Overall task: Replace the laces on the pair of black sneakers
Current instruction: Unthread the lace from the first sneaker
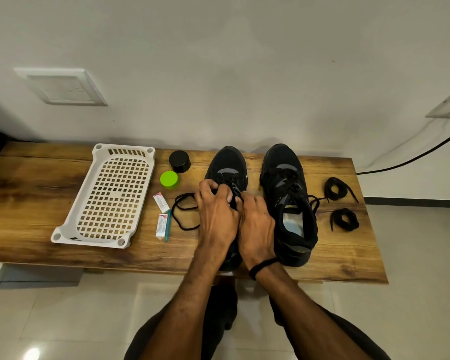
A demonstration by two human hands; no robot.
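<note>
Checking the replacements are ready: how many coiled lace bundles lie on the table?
2. The far bundle lies right of the right sneaker; the near bundle lies just closer to the person. The left hand and right hand might hide another.

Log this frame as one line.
step: working lace at left-side sneaker | left hand: grips lace | right hand: pinches lace | right-side sneaker: laced | two coiled laces: beside it

Hands: left hand (216, 216) and right hand (256, 224), both bare.
Forearms (190, 294): bare to the near edge.
Right wrist: thin black band (263, 266).
Legs: dark trousers (220, 315).
</note>
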